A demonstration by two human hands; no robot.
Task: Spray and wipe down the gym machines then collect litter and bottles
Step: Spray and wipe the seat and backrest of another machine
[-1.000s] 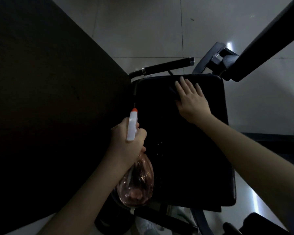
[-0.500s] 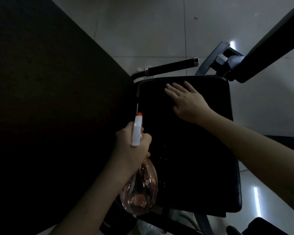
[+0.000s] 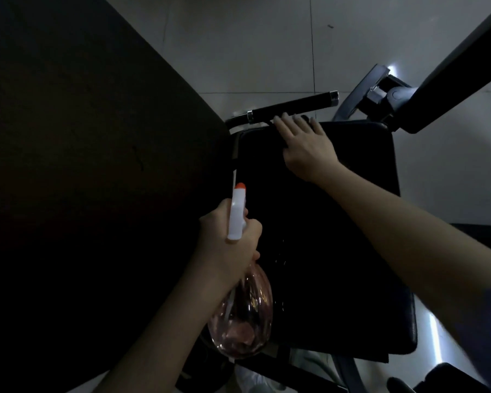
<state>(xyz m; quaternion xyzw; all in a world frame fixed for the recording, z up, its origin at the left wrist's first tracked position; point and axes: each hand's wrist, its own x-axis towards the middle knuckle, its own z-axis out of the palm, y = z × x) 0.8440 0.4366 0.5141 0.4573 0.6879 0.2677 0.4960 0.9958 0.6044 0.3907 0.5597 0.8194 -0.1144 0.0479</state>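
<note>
My left hand (image 3: 224, 248) grips the neck of a spray bottle (image 3: 244, 316) with a clear pinkish body, a white trigger head and an orange nozzle pointing away from me. It hangs over the left edge of a black padded seat (image 3: 338, 251). My right hand (image 3: 306, 148) lies flat with straight fingers on the far edge of that seat, fingertips just short of a black handle bar (image 3: 292, 106). Something dark pokes out under the fingertips; I cannot tell whether it is a cloth. Small wet droplets glint on the pad near the bottle.
A large black panel (image 3: 82, 165) fills the left side, right against the seat. A black padded arm (image 3: 459, 72) on a grey metal bracket (image 3: 380, 89) slants across the upper right. Pale floor tiles (image 3: 253, 46) lie beyond the machine.
My right hand has slid across the pad, first leftward, then up to its far edge by the handle bar. My left hand still holds the bottle in about the same place.
</note>
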